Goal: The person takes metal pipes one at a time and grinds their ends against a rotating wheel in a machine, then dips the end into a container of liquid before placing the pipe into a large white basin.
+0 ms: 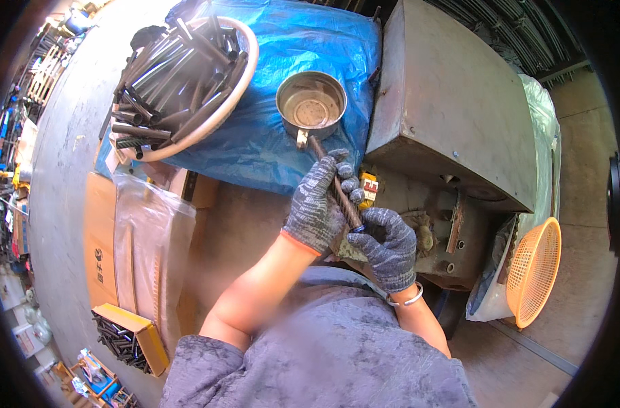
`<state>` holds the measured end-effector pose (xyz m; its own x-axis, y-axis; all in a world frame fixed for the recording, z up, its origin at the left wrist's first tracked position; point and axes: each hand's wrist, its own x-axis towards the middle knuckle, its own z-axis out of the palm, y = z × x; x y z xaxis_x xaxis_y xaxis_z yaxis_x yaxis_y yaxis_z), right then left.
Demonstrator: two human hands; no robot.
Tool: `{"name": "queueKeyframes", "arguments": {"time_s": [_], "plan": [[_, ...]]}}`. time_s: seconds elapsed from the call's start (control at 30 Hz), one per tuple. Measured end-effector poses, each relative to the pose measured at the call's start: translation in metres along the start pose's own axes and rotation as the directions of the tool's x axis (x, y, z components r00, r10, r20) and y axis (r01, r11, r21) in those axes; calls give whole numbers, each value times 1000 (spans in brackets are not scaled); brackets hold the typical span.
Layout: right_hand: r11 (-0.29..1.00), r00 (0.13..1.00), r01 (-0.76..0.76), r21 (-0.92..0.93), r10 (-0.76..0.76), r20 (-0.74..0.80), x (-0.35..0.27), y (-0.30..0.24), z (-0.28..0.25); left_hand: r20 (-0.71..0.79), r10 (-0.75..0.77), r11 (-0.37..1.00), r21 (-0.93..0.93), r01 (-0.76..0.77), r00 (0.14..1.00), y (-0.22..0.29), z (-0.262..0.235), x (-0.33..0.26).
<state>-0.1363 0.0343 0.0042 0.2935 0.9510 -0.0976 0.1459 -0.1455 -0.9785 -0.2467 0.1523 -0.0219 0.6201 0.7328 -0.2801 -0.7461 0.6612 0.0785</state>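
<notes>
One dark rod [346, 206] is resting in the curled, nearly closed left hand [314, 202], while the half-curled right hand [391, 250] is touching its lower end, grip unclear. Its long axis is running from 11 o'clock, near a metal cup [311, 109], to 5 o'clock.

A blue plastic sheet [255, 148] carries a round metal cup [312, 109] and a wide, pale basket [250, 60].
</notes>
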Motion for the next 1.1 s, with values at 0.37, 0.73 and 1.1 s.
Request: {"name": "queueKeyframes", "arguments": {"time_s": [0.37, 0.73, 1.1], "plan": [[999, 999, -43, -26, 43, -21, -15, 36, 7, 23, -230, 973, 18, 230, 973, -6, -38, 5], [989, 998, -65, -133, 61, -36, -21, 26, 18, -26, -234, 970, 64, 235, 972, -6, -45, 2], [991, 987, -135, 20, 136, -83, -22, 42, 23, -104, -292, 956, -21, 291, 951, -6, -58, 10]]}}
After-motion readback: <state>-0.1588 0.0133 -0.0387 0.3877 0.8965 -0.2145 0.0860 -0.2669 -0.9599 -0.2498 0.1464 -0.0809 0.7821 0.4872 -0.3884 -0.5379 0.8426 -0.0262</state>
